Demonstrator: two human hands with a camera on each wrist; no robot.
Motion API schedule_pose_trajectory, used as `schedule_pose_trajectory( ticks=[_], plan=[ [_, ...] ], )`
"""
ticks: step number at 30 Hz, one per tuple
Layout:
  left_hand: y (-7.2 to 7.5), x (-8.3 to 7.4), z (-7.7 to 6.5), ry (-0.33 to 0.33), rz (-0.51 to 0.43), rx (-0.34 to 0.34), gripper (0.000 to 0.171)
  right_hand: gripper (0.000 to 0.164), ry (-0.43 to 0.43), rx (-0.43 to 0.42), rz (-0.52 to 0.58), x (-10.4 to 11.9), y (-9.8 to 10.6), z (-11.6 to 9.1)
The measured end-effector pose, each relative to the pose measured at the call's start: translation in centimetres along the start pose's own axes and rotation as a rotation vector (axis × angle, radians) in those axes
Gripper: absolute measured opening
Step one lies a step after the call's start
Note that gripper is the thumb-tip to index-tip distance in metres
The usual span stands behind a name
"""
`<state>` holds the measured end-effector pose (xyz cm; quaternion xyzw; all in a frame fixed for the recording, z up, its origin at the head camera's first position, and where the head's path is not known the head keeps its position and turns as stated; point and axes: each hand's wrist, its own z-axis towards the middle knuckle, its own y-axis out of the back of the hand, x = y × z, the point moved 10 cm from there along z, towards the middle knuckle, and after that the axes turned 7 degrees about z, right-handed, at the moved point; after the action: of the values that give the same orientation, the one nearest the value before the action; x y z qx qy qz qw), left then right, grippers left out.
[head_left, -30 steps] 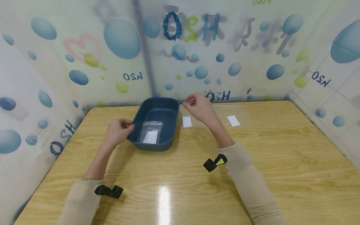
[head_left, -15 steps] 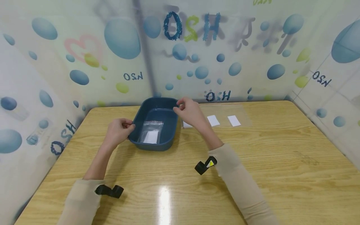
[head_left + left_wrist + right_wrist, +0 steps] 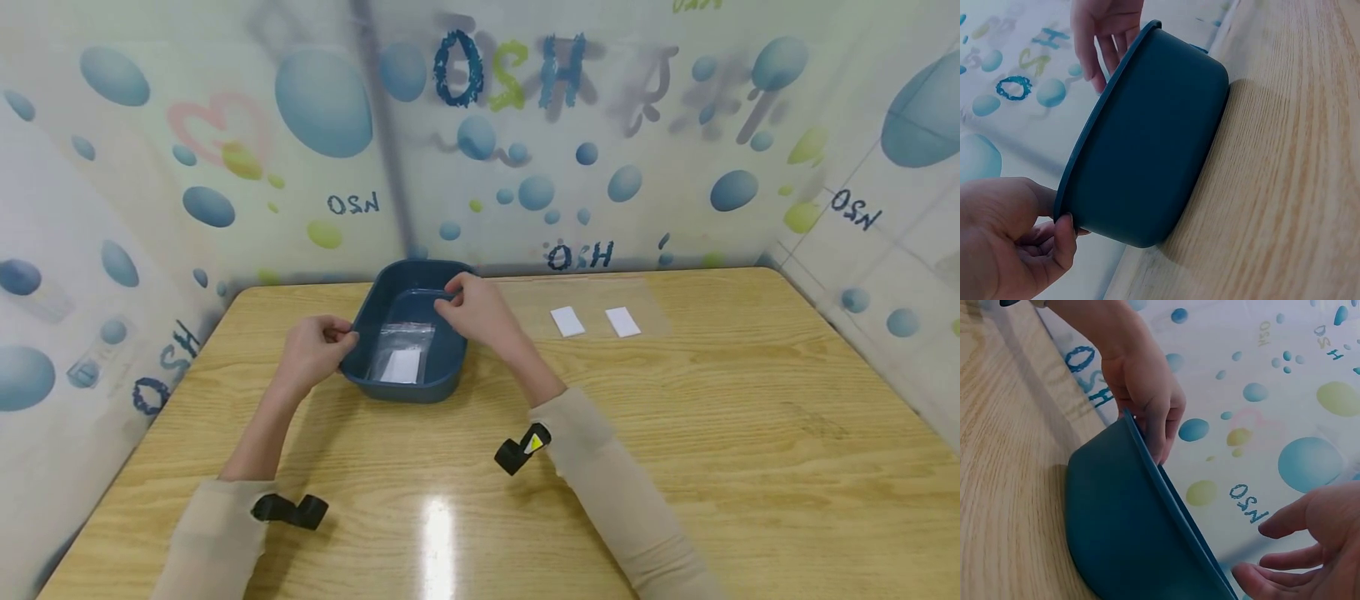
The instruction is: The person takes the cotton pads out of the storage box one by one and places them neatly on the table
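Observation:
A blue plastic basin (image 3: 401, 392) stands near the table's back edge. In it lies a clear zip bag (image 3: 405, 337) with a white card (image 3: 402, 366) inside. My left hand (image 3: 311, 350) pinches the basin's left rim between thumb and fingers, as the left wrist view also shows. Over the basin's right side hovers my right hand (image 3: 480, 312). In the right wrist view the right hand's fingers (image 3: 1294, 519) are parted from the thumb, with nothing visible between them.
To the right of the basin, two white cards (image 3: 567, 322) lie on the wooden table (image 3: 712, 433) at the back, with faint clear plastic around them. A wall covering (image 3: 637, 117) with printed bubbles rises directly behind. My right arm hides part of the table beside the basin.
My right hand has moved left and slightly down, from beyond the basin's right rim to above it. The leftmost white card is now hidden behind it. My left hand stays on the rim.

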<state>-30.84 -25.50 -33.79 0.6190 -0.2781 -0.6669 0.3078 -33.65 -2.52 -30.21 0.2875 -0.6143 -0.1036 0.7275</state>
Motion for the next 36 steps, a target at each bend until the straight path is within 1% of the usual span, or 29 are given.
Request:
schedule_pose_trajectory(
  ticks=[5, 11, 19, 26, 27, 30, 31, 32, 34, 36],
  plan=[
    [0.0, 0.0, 0.0, -0.002, 0.000, -0.002, 0.031, 0.037, -0.005, 0.011, -0.048, 0.2, -1.0, 0.2],
    [0.1, -0.2, 0.0, -0.010, 0.001, -0.010, 0.031, 0.037, -0.021, 0.027, -0.071, 0.1, -2.1, 0.4],
    [0.1, -0.1, 0.0, -0.011, 0.000, -0.013, 0.031, 0.038, -0.027, 0.038, -0.147, 0.4, -3.5, 0.8],
    [0.1, -0.1, 0.0, -0.014, 0.012, -0.017, 0.031, 0.040, -0.062, 0.060, -0.185, 0.2, -4.4, 1.0],
    [0.1, -0.1, 0.1, -0.014, 0.010, -0.016, 0.031, 0.040, -0.068, 0.062, -0.181, 0.1, -4.5, 1.0],
    [0.1, -0.1, 0.0, -0.016, 0.004, -0.013, 0.031, 0.027, -0.085, 0.075, -0.165, -0.1, -4.8, 1.1],
    [0.1, -0.1, 0.0, -0.017, 0.003, -0.012, 0.031, 0.026, -0.089, 0.077, -0.160, -0.1, -5.0, 1.1],
    [0.1, -0.1, 0.0, -0.017, 0.001, -0.011, 0.031, 0.029, -0.094, 0.078, -0.153, -0.2, -5.1, 1.2],
    [0.0, -0.1, 0.0, -0.019, -0.005, -0.010, 0.031, 0.040, -0.096, 0.081, -0.148, -0.2, -5.3, 1.2],
    [0.1, -0.1, 0.0, -0.022, -0.007, -0.011, 0.031, 0.045, -0.091, 0.071, -0.150, -0.1, -5.4, 1.2]
  ],
)
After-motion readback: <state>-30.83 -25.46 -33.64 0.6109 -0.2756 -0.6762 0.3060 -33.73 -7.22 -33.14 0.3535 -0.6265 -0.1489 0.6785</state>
